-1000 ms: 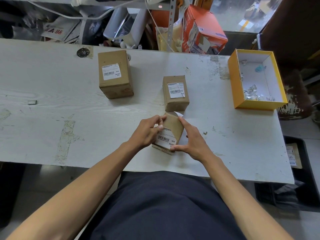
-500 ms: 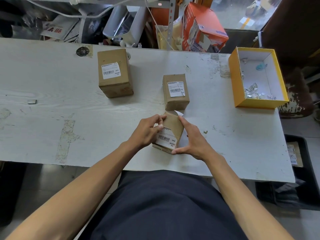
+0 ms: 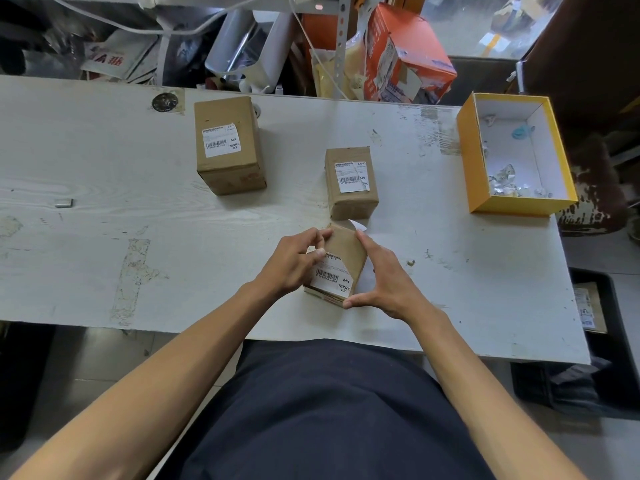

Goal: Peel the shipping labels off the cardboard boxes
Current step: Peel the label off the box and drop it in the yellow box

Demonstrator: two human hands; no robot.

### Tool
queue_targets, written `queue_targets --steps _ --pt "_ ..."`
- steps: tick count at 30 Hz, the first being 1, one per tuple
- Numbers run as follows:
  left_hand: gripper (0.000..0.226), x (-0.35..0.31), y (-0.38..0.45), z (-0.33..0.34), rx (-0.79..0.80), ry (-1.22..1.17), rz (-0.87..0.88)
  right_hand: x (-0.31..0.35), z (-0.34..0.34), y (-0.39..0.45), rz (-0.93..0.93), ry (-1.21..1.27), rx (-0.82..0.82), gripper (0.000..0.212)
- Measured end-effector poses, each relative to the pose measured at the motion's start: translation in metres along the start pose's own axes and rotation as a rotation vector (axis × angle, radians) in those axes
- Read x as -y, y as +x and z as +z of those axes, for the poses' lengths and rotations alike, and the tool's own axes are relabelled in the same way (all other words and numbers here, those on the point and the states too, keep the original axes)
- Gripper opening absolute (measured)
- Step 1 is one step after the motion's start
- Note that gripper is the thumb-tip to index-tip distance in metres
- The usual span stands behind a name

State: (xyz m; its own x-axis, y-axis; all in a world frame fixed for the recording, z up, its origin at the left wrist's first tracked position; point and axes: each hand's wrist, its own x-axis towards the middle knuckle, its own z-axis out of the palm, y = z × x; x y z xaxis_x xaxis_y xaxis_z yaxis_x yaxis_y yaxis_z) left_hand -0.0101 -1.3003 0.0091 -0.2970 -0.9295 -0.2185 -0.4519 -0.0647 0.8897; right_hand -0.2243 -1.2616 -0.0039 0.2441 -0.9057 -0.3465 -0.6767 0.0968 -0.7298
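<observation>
Both hands, left hand (image 3: pixel 294 261) and right hand (image 3: pixel 384 278), clasp a small brown cardboard box (image 3: pixel 346 252) with a white label (image 3: pixel 330 277), fingers (image 3: pixel 320 252) closed on it, above the scuffed white tabletop (image 3: pixel 138 202).

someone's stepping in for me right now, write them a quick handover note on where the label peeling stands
Left hand: fingertips at the upper left corner of the white shipping label on the small tilted cardboard box; label looks mostly stuck on.
Right hand: braces that box's right side and lower corner.
Medium cardboard box sits just behind, label on, one corner looks lifted. Large cardboard box stands far left, label intact.
Yellow open box at right holds paper scraps.
Done: no box here is fully peeled.
Left: all three labels.
</observation>
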Motion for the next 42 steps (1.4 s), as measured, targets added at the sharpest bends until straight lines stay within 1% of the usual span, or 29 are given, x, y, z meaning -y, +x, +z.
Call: queue_targets --steps 13,18,22,28,30,34,39,42 --pt "0.016 0.0 -0.001 -0.002 0.005 -0.017 -0.013 0.002 0.0 -0.002 0.002 -0.017 0.001 0.135" --pt "0.02 -0.001 -0.002 -0.002 0.0 -0.015 -0.004 0.003 -0.001 -0.004 0.004 -0.001 0.007 0.134" --pt "0.019 -0.002 0.001 -0.003 0.0 -0.093 -0.045 0.004 -0.001 -0.005 0.003 -0.006 0.006 0.134" --pt "0.02 -0.004 0.0 -0.003 0.005 -0.083 -0.037 0.005 -0.002 -0.005 -0.008 -0.02 0.006 0.134" --pt "0.018 -0.004 0.0 -0.002 -0.005 -0.123 -0.07 0.006 -0.003 -0.005 -0.01 -0.025 0.013 0.133" --pt "0.015 -0.005 0.0 -0.005 -0.076 -0.304 -0.201 0.007 -0.004 -0.006 -0.002 -0.003 -0.009 0.129" --pt "0.021 -0.005 -0.004 -0.024 -0.239 -0.437 -0.251 0.006 -0.004 -0.008 -0.012 0.008 -0.113 0.121" --pt "0.021 -0.003 -0.007 -0.035 -0.341 -0.499 -0.248 0.009 -0.003 -0.007 -0.009 0.012 -0.176 0.115"
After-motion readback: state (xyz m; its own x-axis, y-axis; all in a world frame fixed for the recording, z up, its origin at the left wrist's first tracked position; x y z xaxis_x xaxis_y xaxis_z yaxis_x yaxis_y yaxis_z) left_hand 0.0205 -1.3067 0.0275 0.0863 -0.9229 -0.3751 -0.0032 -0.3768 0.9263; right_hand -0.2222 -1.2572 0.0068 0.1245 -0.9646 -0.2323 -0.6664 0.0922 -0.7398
